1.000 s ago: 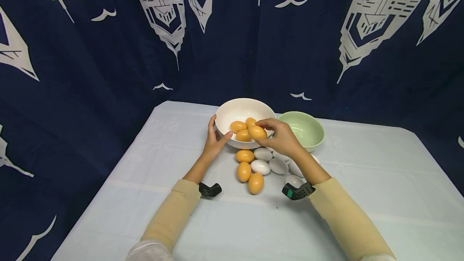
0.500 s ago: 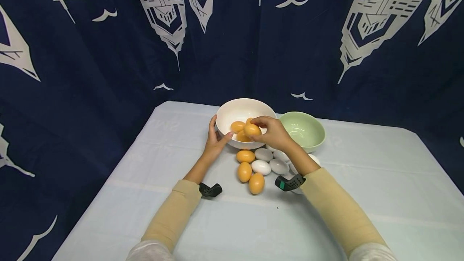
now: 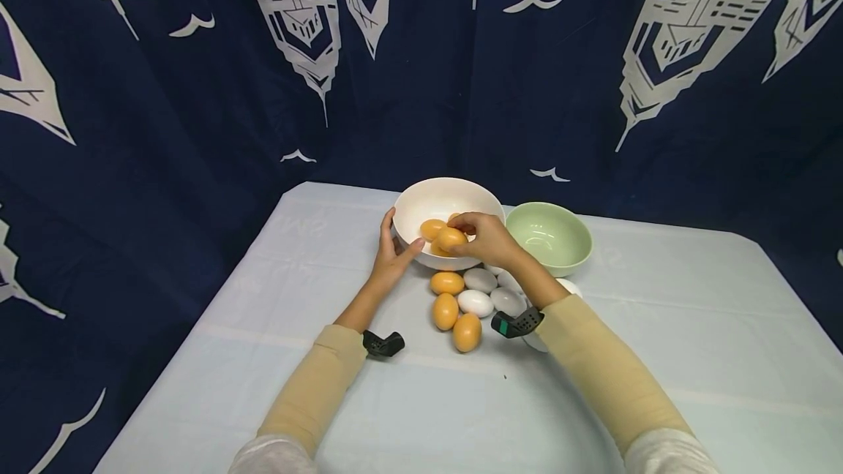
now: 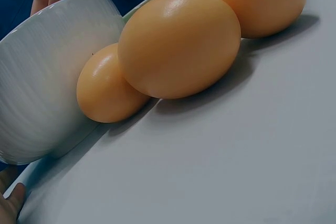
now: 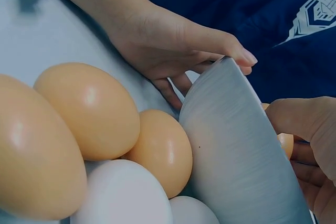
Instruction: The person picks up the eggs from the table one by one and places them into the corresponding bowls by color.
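Note:
A white bowl (image 3: 421, 200) stands near the table's far edge. My left hand (image 3: 392, 260) grips its left side; in the right wrist view the thumb (image 5: 236, 51) lies over the rim, with other fingers against the outer wall. Inside the bowl, low over other brown eggs (image 3: 432, 229), my right hand (image 3: 492, 242) pinches a brown egg (image 3: 451, 239) between thumb and fingers. That egg partly covers the ones beneath. In front of the bowl lie three brown eggs (image 3: 467, 333), with several white eggs (image 3: 476, 303) to their right, some hidden under the right forearm.
A green bowl (image 3: 548, 232) stands just right of the white one. Pale cloth covers the table (image 3: 421, 408). Behind it hangs a dark blue curtain (image 3: 421, 108) with white building prints. Each wrist wears a black device (image 3: 384, 344).
My right hand has moved left with the brown egg, from the bowl's right front rim to over the eggs inside. The left hand keeps its grip on the bowl.

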Demonstrator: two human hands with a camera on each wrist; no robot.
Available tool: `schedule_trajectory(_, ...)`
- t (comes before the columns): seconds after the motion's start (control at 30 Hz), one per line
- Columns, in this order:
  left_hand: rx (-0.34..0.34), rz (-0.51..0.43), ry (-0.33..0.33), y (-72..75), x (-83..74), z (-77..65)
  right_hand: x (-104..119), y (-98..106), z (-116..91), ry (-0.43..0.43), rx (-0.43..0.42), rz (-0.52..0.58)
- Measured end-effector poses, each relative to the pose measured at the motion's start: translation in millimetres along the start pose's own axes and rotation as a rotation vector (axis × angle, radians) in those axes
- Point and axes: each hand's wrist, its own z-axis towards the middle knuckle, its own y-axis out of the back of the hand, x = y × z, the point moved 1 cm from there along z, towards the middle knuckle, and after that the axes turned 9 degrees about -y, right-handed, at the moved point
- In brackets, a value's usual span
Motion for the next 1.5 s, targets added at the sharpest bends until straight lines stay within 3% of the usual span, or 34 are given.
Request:
schedule_trajectory(0.07,0.006,-0.004,0.004,0.3,0.2,0.5,0,-2,2,-0.001,0.008,-0.010)
schedule_trajectory(0.3,-0.048,0.030,0.004,-0.3,36.9,6.3,-2,-5,7,-0.020,0.046,-0.047)
schedule_trajectory(0.83,-0.043,0.013,-0.004,1.4,37.9,8.5,1,-5,18,-0.076,0.133,-0.199)
schedule_trajectory(1.1,-0.048,-0.006,-0.003,1.5,42.1,8.0,3,-5,21,-0.158,0.207,-0.214)
schedule_trajectory(1.5,-0.034,-0.018,0.008,2.5,42.4,8.7,4,-4,22,-0.229,0.246,-0.227)
